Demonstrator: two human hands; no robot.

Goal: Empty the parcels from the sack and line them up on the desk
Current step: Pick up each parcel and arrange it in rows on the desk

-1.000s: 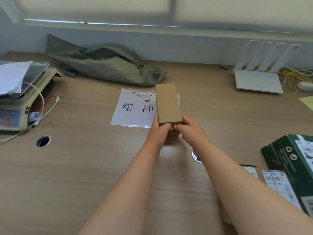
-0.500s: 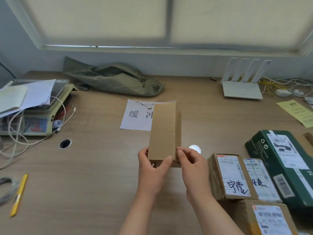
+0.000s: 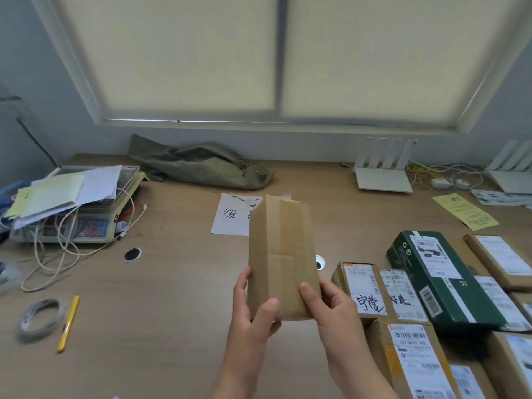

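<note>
Holding a plain cardboard parcel [image 3: 283, 256] upright at frame centre, above the wooden desk [image 3: 172, 326]: left hand [image 3: 253, 309] and right hand [image 3: 331, 306] both clamped round its lower end. Lying flat at upper centre, green sack [image 3: 201, 165]. Crowding lower right, labelled parcels [image 3: 408, 341] and dark green box [image 3: 437, 277].

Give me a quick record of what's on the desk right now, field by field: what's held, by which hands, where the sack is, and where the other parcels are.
held: plain brown box, upright, lifted off the desk
hands: left hand and right hand, both at its lower end
sack: green sack, slumped at the back by the wall
other parcels: labelled boxes and dark green box, grouped on the right
</note>
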